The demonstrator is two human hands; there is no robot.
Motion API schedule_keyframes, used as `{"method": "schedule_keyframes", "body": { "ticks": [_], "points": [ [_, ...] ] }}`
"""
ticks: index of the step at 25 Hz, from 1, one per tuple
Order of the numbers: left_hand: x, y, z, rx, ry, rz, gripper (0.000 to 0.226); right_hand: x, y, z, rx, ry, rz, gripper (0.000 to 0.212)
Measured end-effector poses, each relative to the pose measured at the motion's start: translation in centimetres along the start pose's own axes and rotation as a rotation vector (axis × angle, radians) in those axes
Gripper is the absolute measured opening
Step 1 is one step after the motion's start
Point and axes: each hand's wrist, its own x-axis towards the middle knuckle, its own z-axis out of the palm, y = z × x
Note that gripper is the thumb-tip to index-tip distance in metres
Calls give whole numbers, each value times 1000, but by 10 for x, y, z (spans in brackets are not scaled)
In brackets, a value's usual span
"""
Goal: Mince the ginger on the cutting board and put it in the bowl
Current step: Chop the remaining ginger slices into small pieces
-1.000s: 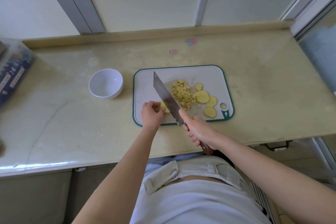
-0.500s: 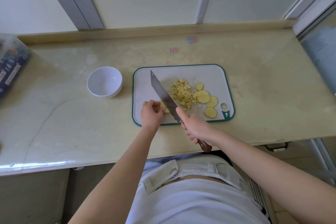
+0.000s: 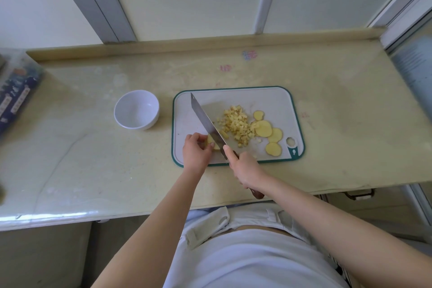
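left hand [image 3: 195, 151] pinches ginger piece [image 3: 211, 141] near cutting board [image 3: 275, 98] front edge | right hand [image 3: 245, 167] grips knife [image 3: 207, 121], blade apparently touching piece | bowl [image 3: 136, 110] round, white, on desk [image 3: 93, 159] left of board

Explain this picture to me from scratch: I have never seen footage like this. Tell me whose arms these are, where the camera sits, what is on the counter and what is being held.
There is no machine here. A person wears one wide-angle camera on the head, looking down, so the arms entering from below are their own. On the countertop lies a white cutting board with a green rim. Beside it, to the left, stands a white bowl, which looks empty. On the board are a pile of diced ginger and four round ginger slices. The right hand grips a knife, its blade on the board. The left hand steadies a ginger piece against the blade.
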Motion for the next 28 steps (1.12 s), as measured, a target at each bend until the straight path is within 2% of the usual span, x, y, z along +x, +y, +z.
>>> {"method": "schedule_keyframes", "body": {
  "ticks": [6,9,23,28],
  "points": [
    [-1,1,-2,-7,-19,-25,25,7,3,-17,123,-99,32,56],
    [-2,3,-3,-25,-24,-35,24,9,3,-28,107,-131,1,55],
    [0,-1,-4,-51,-44,-49,20,3,7,-25,152,-44,-56,53],
    [0,-6,-3,-82,-45,-41,17,-11,4,-26,163,-73,-59,52]
  ]
}}
